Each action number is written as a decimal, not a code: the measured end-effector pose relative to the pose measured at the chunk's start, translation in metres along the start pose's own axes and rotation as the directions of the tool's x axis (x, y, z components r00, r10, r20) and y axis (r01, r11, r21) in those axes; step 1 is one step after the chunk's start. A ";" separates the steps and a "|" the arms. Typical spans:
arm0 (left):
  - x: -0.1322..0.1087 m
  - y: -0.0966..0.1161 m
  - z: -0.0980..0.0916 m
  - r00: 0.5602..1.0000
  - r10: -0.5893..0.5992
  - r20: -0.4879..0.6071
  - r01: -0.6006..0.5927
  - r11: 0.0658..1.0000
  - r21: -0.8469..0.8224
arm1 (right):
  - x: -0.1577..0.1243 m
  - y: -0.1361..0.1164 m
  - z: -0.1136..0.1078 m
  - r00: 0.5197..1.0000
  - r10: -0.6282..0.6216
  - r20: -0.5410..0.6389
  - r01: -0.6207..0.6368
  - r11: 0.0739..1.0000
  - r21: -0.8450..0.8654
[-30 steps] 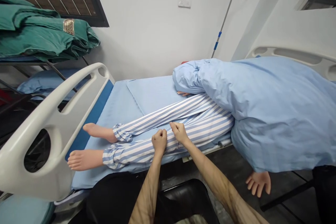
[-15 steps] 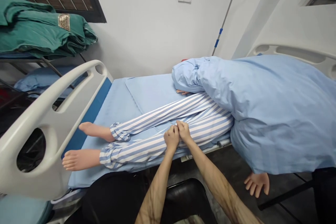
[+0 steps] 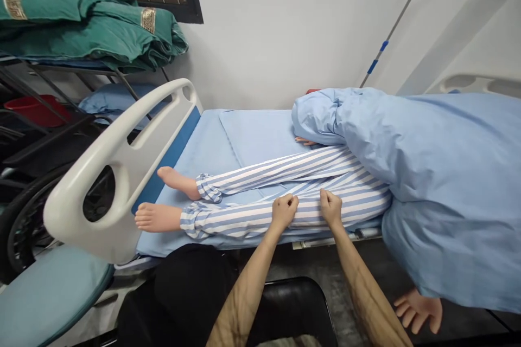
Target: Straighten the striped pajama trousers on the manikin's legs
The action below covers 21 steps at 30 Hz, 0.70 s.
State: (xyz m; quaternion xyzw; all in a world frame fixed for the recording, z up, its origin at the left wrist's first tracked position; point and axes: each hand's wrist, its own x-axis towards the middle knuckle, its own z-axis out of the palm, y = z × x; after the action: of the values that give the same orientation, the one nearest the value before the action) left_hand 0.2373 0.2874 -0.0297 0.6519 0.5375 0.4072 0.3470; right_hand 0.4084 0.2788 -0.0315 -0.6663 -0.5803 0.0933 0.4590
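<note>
I looked through the head camera and saw my two hands near the middle of the frame, a bit low. My left hand (image 3: 285,210) was curled up in a fist, and my right hand (image 3: 331,209) was curled up too, just to the right of it. There was a small gap between them. Both were at the near leg of the striped pants (image 3: 309,211). I could not tell if my fingers had a bit of the cloth in them.

The pants were on a big doll that lay on the bed, across the middle of the frame. Its two bare feet (image 3: 158,218) poked out at the left, near the white bed end (image 3: 118,238). A blue blanket (image 3: 443,173) lay in a heap over the doll on the right side. One doll hand (image 3: 421,312) hung out from under it at the lower right. Under the legs was a flat blue sheet (image 3: 260,135).

In the upper left sat a pile of green cloth (image 3: 101,32), and below it was a red tub (image 3: 38,110). A thin pole (image 3: 402,13) leaned in the upper right. A black chair (image 3: 297,306) was at the bottom, between my arms.
</note>
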 end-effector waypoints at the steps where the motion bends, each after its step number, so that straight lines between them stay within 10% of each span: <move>1: 0.000 -0.001 -0.005 1.000 -0.009 0.030 0.010 0.999 -0.046 | 0.001 0.000 0.001 1.000 0.015 -0.003 -0.015 1.000 -0.009; 8: 0.006 -0.041 -0.091 0.974 -0.180 -0.140 0.178 0.984 -0.021 | 0.005 -0.039 0.030 0.954 -0.043 0.295 0.052 0.998 -0.023; 12: 0.030 -0.070 -0.154 0.965 -0.036 -0.259 0.119 0.942 0.313 | 0.010 -0.087 0.103 0.748 -0.140 0.649 0.128 0.990 0.066; 16: 0.061 -0.101 -0.193 0.992 0.087 -0.090 -0.009 0.766 0.643 | 0.018 -0.122 0.188 0.468 -0.169 0.867 0.085 0.986 0.147; 21: 0.076 -0.139 -0.219 0.993 -0.095 0.064 -0.009 0.489 0.872 | 0.017 -0.153 0.232 0.431 -0.280 0.858 0.435 0.897 0.074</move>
State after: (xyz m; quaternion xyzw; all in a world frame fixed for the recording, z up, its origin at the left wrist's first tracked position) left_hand -0.0123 0.3906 -0.0479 0.7442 0.6669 0.0368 0.0076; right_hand 0.1562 0.3954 -0.0448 -0.4287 -0.8620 0.2614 0.0693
